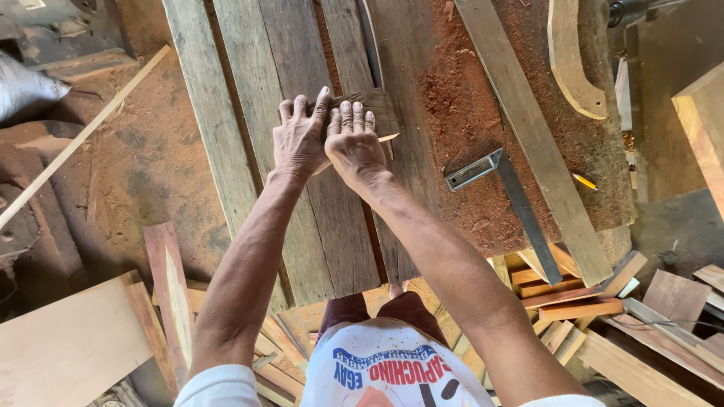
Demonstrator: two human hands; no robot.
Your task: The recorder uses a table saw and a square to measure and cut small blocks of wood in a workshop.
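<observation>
Both hands press flat on a small dark wood block near the top middle of the frame. Left hand lies with its thumb up against the block's edge, and right hand lies over the block with fingers spread along it. Neither grip is closed around the block; the palms and fingers just push down on it. The block sits on long grey planks that run from the person up toward the top of the frame.

To do this well, I think the hands should push evenly and keep the block flat, so it does not tip or slide off the plank.

Low in the frame, short wood offcuts lie in a pile on the floor. Just right of the hands, a metal try square rests on the counter, which is covered in red sawdust. Farther right lies a yellow pencil. A long wooden strip crosses the counter, and a curved wood piece sits at the upper right.
</observation>
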